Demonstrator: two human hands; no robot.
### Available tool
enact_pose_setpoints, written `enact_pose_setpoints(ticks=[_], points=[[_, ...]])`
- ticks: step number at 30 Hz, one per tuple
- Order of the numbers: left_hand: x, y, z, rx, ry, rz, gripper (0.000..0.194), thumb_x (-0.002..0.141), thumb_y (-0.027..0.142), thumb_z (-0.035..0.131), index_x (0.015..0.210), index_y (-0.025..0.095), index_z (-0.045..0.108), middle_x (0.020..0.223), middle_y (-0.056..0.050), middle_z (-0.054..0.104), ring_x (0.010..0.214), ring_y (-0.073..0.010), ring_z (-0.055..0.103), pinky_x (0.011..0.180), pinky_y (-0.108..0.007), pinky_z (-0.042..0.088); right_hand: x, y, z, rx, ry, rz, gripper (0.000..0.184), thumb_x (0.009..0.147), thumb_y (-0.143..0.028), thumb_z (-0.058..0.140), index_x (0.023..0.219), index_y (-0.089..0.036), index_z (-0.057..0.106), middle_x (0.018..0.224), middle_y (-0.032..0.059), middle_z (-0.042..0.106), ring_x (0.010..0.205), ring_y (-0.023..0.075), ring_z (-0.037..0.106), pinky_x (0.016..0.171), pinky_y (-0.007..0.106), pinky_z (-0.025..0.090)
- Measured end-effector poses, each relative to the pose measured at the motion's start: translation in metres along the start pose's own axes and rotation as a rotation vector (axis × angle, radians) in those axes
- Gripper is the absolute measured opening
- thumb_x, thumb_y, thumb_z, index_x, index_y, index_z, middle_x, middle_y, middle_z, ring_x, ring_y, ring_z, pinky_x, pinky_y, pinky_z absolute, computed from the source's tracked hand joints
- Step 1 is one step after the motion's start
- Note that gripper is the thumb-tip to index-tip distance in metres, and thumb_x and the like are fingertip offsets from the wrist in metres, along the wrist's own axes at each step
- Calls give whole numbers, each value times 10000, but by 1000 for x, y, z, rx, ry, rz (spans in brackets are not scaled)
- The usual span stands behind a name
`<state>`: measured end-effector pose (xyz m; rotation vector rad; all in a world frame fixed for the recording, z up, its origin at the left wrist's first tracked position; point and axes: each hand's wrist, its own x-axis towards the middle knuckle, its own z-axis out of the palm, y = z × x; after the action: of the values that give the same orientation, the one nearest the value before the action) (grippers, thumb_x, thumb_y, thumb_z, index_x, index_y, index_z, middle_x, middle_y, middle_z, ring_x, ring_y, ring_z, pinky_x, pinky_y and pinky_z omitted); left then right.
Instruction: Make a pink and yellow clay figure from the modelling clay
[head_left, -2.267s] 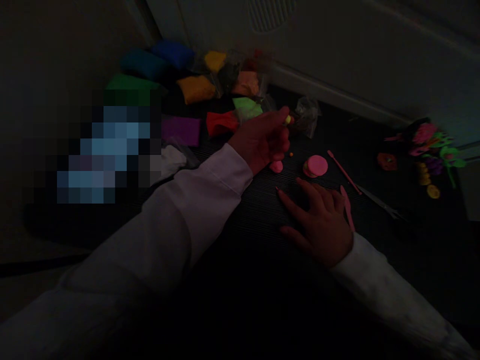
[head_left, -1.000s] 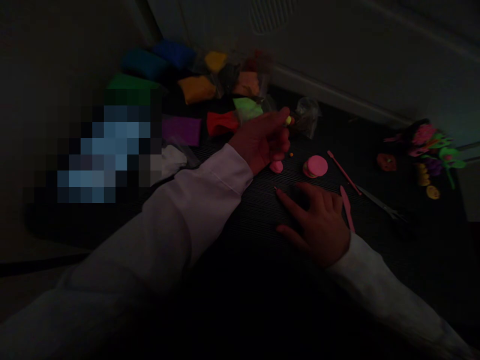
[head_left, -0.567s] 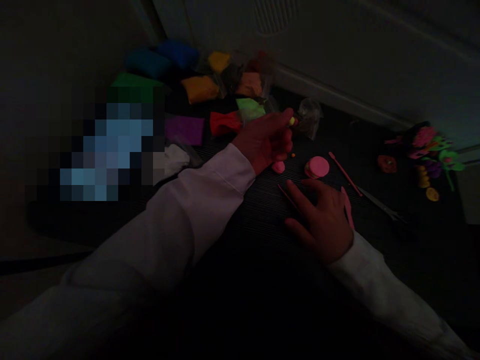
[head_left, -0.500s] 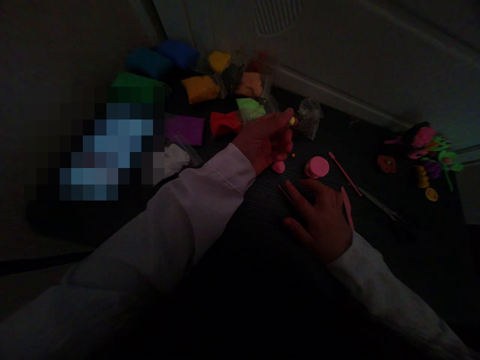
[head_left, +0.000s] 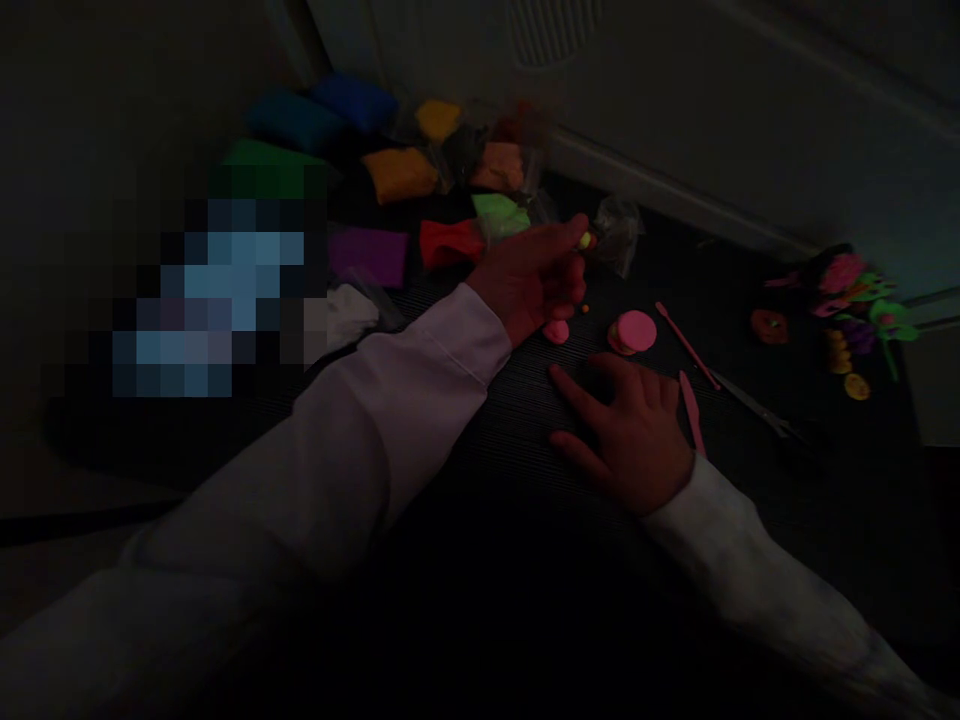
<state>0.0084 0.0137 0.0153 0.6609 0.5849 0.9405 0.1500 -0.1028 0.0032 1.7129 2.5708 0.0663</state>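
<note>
- In the head view, the left hand [head_left: 525, 285] is closed in a small pinch, with a little yellow and orange bit [head_left: 586, 241] at the tips of the thumb and finger.
- That bit looks light and soft, like squishy clay. A hard squeeze could squash it, so a gentle hold on its sides seems best.
- The right hand [head_left: 643, 445] is palm down and low over the dark table [head_left: 487, 430], fingers spread wide. I can't tell if anything is under it.
- The pink round stack [head_left: 636, 331] sits just past the right hand's fingers. It looks soft too, and the flat top might dent or slide, so hold it low around the sides.
- The pink lump [head_left: 556, 331] is just below the left hand, with a tiny orange ball [head_left: 586, 309] near it. The ball could roll off, so pinch it softly.
- The pink stick [head_left: 686, 343] and pink knife [head_left: 691, 408] look stiff and light. Hold them by the middle.
- The scissors [head_left: 754, 405] look hard, with dark handles to hold.
- I can't read any words or brand names. The blue patch on the left is all blurry squares.
</note>
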Motion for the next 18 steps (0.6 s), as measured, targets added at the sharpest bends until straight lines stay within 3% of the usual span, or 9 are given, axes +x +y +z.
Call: enact_pose_setpoints(ticks=[14,18], points=[[0,0,1,20,50,-21,202,811,315,484,706,143,501,541,29,441,454,-71,457,424,-187,262,0,-2,0,18,29,32,577,797,-587,307,1292,-297,366,1256,134,327,1051,324,361,798,465,286],[0,-1,-1,3,12,0,193,813,291,473,712,134,524,550,23,448,464,-80,456,431,-198,267,0,0,-1,45,25,12,594,792,-586,322,1308,-293,339,1244,135,332,1028,317,380,790,468,303]])
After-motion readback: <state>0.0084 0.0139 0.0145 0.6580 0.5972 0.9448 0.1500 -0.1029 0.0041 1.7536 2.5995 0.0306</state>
